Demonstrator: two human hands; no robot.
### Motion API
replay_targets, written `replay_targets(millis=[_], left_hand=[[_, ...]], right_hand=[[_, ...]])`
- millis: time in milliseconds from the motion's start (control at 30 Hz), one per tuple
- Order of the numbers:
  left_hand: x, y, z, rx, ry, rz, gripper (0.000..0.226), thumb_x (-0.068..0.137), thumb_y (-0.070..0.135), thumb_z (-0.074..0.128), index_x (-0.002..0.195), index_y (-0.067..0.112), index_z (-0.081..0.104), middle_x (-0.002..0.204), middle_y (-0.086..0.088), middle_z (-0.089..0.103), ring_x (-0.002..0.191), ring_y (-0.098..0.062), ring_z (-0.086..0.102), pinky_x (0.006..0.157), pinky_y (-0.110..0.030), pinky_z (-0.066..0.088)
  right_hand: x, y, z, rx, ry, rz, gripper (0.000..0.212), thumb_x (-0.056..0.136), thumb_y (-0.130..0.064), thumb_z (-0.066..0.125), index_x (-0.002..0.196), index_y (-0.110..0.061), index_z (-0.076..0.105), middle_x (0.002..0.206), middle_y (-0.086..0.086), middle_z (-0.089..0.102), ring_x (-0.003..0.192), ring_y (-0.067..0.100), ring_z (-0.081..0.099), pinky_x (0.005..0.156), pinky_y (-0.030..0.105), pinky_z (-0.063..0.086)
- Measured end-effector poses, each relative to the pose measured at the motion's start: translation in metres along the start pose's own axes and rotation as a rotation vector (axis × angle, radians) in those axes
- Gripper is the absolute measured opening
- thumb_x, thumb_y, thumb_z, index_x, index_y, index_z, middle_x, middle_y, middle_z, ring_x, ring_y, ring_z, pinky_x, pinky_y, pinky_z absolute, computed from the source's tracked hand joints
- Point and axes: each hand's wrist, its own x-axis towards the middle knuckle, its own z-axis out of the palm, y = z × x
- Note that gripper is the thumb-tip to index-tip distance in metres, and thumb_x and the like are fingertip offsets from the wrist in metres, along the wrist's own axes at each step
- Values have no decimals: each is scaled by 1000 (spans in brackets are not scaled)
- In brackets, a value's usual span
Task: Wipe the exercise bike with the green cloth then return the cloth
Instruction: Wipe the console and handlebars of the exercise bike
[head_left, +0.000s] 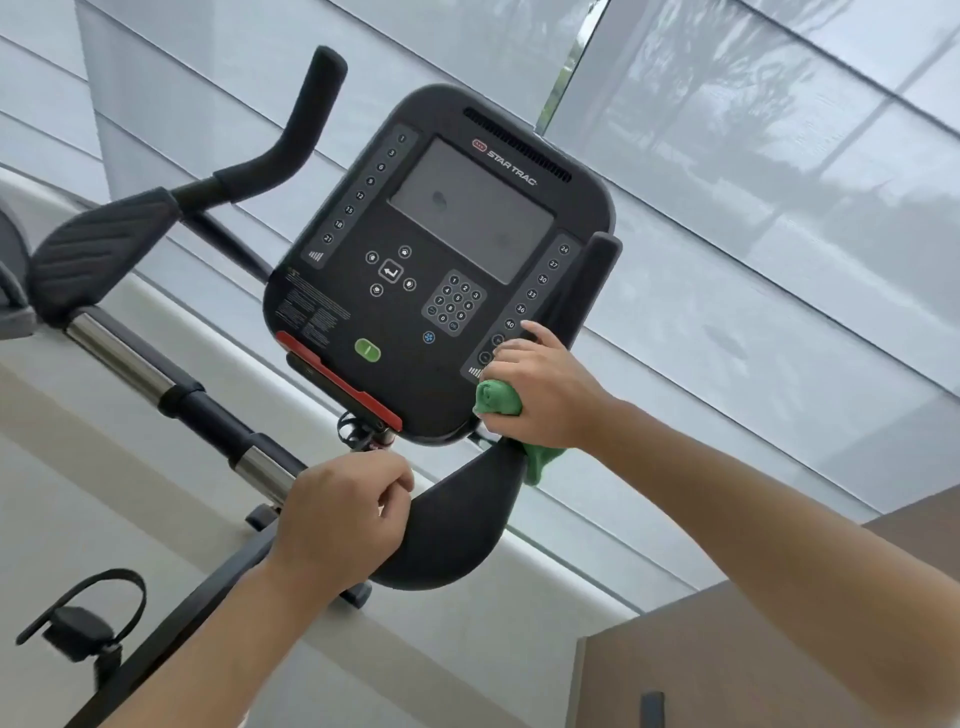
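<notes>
The exercise bike's black console (436, 260) fills the middle of the view, with a grey screen, keypad and green button. My right hand (540, 395) grips the bunched green cloth (497, 400) against the console's lower right corner, where the handlebar begins; a tail of cloth hangs below at the right. My left hand (343, 514) curls round the near black padded handlebar (457, 525) just below the console. The far left handlebar (291, 140) rises at the upper left.
The bike's chrome and black frame tube (171, 384) runs diagonally at left, with a pedal and strap (83, 618) at the bottom left. A brown cabinet (779, 649) stands at the bottom right. Shaded windows lie behind the bike.
</notes>
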Motion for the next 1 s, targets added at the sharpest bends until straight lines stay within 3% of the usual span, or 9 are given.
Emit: replay_targets(millis=[67, 100, 167, 233, 367, 500, 567, 733, 1000], left_hand=[[0, -1, 2, 8, 13, -3, 26, 86, 23, 44, 71, 27, 65, 61, 15, 59, 54, -5, 44, 58, -5, 22], [0, -1, 3, 12, 11, -3, 26, 86, 23, 43, 71, 27, 64, 60, 15, 58, 53, -6, 44, 58, -5, 21], [0, -1, 4, 24, -1, -9, 26, 85, 23, 42, 69, 27, 63, 59, 13, 57, 52, -9, 47, 56, -7, 21], [0, 1, 3, 46, -12, -12, 25, 83, 21, 44, 68, 26, 63, 57, 11, 57, 51, -12, 49, 51, -12, 24], [0, 4, -2, 61, -21, -17, 18, 80, 15, 54, 67, 22, 65, 57, 9, 59, 51, -16, 53, 49, -19, 33], [-1, 1, -6, 59, -15, 24, 18, 83, 15, 56, 68, 19, 66, 58, 5, 61, 51, -12, 50, 52, -11, 28], [-3, -5, -6, 76, -9, 38, 19, 85, 15, 56, 69, 17, 66, 60, 3, 61, 53, -14, 51, 50, -18, 40], [-9, -22, -15, 122, 69, 103, 22, 85, 10, 51, 63, 13, 58, 56, -1, 50, 57, -15, 41, 54, -23, 35], [-8, -31, -10, 99, 157, 228, 27, 83, 7, 45, 56, 11, 46, 53, -4, 42, 57, -17, 34, 55, -27, 29]], right_hand=[[7, 5, 5, 55, -53, 28, 43, 89, -62, 50, 83, -25, 71, 77, -8, 70, 85, 16, 66, 112, 34, 42], [11, 6, 6, 81, -64, 63, 44, 88, -63, 50, 75, -23, 65, 69, -6, 66, 73, 18, 62, 91, 33, 51], [21, 7, 7, 103, -79, 130, 49, 85, -63, 53, 65, -18, 54, 56, -4, 56, 57, 18, 53, 62, 30, 45], [36, 1, 5, 86, -163, 204, 54, 80, -66, 52, 60, -16, 50, 52, -3, 53, 54, 16, 53, 55, 30, 41], [63, -16, 6, -33, -352, 314, 49, 76, -66, 55, 66, -18, 54, 67, -3, 60, 64, 22, 60, 56, 31, 37], [65, -47, 11, -79, -478, 337, 43, 78, -64, 55, 70, -22, 58, 73, -4, 62, 70, 23, 61, 59, 32, 39], [58, -62, 10, -108, -502, 306, 43, 82, -62, 53, 71, -21, 61, 73, -2, 63, 68, 22, 61, 56, 31, 37], [34, -96, 3, -31, -458, 285, 42, 79, -62, 52, 68, -21, 60, 65, -3, 62, 60, 19, 59, 53, 29, 34], [7, -110, -4, 181, -249, 420, 37, 75, -54, 53, 68, -18, 58, 59, -2, 60, 57, 17, 58, 53, 29, 38]])
